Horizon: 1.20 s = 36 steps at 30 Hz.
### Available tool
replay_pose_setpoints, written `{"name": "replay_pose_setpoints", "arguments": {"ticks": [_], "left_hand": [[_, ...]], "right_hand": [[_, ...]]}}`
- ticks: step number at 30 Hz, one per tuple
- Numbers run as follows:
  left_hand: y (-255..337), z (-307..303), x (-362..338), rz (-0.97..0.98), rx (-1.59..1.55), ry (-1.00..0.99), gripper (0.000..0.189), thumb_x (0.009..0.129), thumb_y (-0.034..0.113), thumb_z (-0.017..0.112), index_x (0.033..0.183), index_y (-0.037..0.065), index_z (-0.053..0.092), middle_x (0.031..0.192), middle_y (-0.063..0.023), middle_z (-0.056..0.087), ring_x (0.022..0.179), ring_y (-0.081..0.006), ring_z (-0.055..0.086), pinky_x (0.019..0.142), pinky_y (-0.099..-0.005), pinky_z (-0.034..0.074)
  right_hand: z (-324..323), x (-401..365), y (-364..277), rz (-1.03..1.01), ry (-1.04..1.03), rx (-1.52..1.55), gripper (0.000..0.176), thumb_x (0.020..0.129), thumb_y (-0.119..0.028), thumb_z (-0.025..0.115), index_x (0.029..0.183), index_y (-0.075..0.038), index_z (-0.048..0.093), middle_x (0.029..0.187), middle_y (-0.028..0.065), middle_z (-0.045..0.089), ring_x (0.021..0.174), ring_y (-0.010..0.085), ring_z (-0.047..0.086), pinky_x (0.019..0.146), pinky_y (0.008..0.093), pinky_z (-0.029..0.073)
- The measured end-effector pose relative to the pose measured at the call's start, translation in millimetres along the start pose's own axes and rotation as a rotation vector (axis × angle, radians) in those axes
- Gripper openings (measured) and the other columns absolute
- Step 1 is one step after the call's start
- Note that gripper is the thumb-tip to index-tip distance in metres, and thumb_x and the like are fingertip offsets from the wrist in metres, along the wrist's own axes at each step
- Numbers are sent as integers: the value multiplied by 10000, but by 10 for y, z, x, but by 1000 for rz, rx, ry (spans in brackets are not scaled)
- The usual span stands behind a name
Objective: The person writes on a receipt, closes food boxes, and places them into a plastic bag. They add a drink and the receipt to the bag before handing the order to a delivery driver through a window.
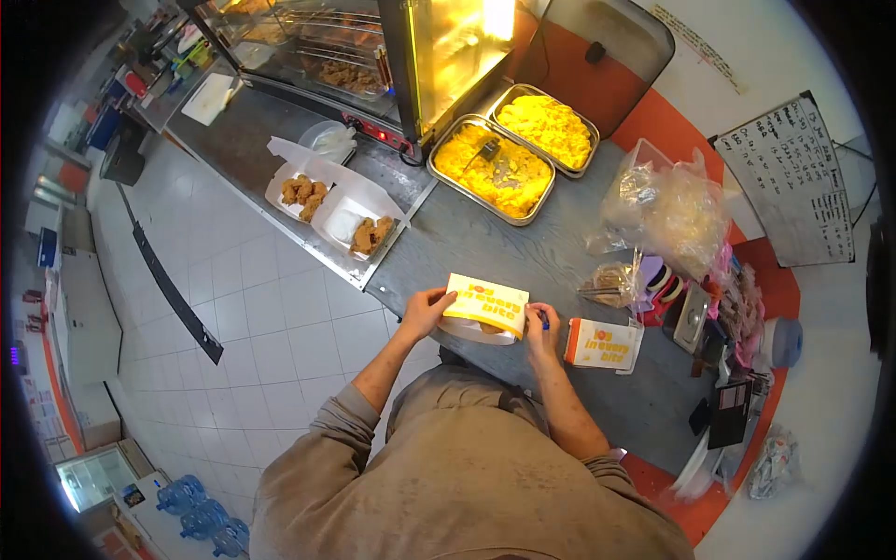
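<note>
My left hand grips the left edge of a yellow and white food box with its thumb on the lid. At the right edge of the same box is my right hand, its fingers closed around a small blue item, perhaps a pen. Something brown shows at the box's near side, under the lid. A second, closed box with orange sides lies just right of my right hand. Two open boxes, one with fried pieces and one with fried pieces and a white item, stand on the counter to the left.
Two metal trays of yellow food stand at the back, below a lit display cabinet. Plastic bags, packed cutlery and a whiteboard are on the right. The counter ends before my body.
</note>
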<state>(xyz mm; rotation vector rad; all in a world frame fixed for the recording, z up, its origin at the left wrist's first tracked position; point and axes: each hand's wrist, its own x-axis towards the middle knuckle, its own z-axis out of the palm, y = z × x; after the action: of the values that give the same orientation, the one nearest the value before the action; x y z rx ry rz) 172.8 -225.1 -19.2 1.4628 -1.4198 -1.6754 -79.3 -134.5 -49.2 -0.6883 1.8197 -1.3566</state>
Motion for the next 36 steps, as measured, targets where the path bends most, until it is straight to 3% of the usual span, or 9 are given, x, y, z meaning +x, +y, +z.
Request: {"name": "replay_pose_setpoints", "arguments": {"ticks": [2,5,10,12,16,17,26,31,36], "left_hand": [[86,-20,-24,-3,55,3,539,891,435,605,1085,-64,668,698,-90,654,632,-147,601,582,-291,458],[181,6,-81,18,97,22,532,908,454,570,993,-55,698,554,-46,563,523,-132,523,493,-308,394],[76,-4,-68,-33,124,27,518,932,454,527,945,-37,693,585,-60,584,543,-128,535,508,-303,404],[73,22,-108,-6,42,33,513,936,446,523,989,-38,687,585,-61,583,528,-129,525,494,-309,393],[-365,138,-26,206,158,169,482,949,389,504,1168,-21,633,919,-180,667,816,-222,628,796,-310,486],[-370,79,-51,193,266,90,483,947,370,522,1258,5,580,1130,-204,601,1007,-270,595,946,-327,434],[-724,-1,85,34,67,-99,515,905,279,640,1375,121,504,1171,-127,500,936,-168,566,817,-290,481],[-432,-53,136,56,89,-62,527,845,205,711,1327,75,543,1135,-143,579,889,-204,639,749,-310,533],[-252,-104,109,48,146,-112,525,808,154,739,1283,15,564,994,-129,696,857,-193,673,737,-307,553]], "right_hand": [[-16,42,-54,144,-26,59,180,894,-177,641,989,-29,605,872,44,598,749,118,571,678,245,473],[-38,12,-154,145,-66,142,197,897,-194,635,987,-19,624,893,59,612,774,131,586,693,255,485],[-6,-136,-341,185,-105,65,220,901,-195,628,1014,-6,627,856,53,615,796,121,569,670,245,457],[-14,-184,-336,17,-52,-39,232,903,-197,623,1022,2,628,830,43,611,786,106,555,657,231,436],[17,-174,-21,-31,-15,26,184,899,-159,626,984,3,641,849,31,614,755,100,550,685,238,442],[16,-189,-22,-1,6,-21,202,895,-156,625,973,30,620,809,40,612,765,109,562,701,252,452],[89,-327,170,-211,90,-58,274,905,-183,647,1082,26,656,882,47,667,805,100,576,734,241,461],[55,-483,151,-344,91,-461,285,959,-232,532,1018,11,669,946,236,654,899,390,611,828,429,479],[36,-386,185,-554,140,-599,217,935,-181,563,948,8,669,773,193,635,756,365,618,682,430,483]]}}
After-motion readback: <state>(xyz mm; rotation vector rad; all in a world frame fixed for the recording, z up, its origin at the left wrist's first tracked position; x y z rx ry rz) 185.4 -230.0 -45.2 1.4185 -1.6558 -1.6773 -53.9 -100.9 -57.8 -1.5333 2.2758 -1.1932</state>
